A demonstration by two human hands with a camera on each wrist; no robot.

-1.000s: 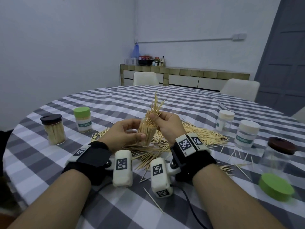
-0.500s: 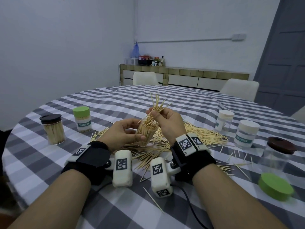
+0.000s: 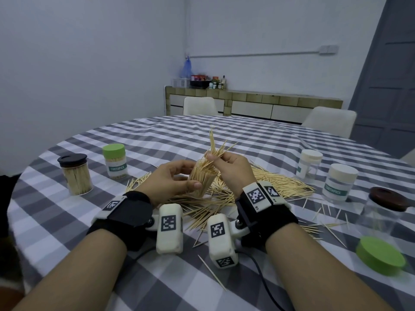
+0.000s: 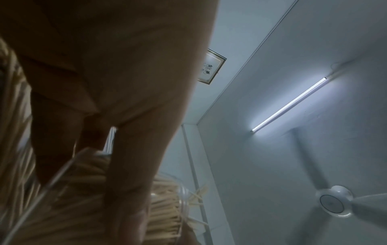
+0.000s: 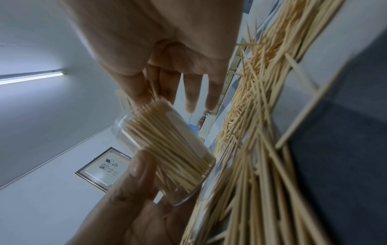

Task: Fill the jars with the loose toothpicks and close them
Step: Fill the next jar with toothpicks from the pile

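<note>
Left hand (image 3: 173, 180) grips the clear jar (image 3: 203, 181), tilted above the loose toothpick pile (image 3: 265, 182). Right hand (image 3: 233, 169) — at the jar's 1 o'clock — pinches a toothpick bundle (image 3: 215, 149) entering its mouth.

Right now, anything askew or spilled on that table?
Yes. Loose toothpicks lie spilled across the tablecloth. The clear jar in the left hand sits tilted, and the bunch pinched by the right hand splays out unevenly.

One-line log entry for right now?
left hand grips open jar | right hand pinches toothpick bundle at mouth | pile remains
</note>
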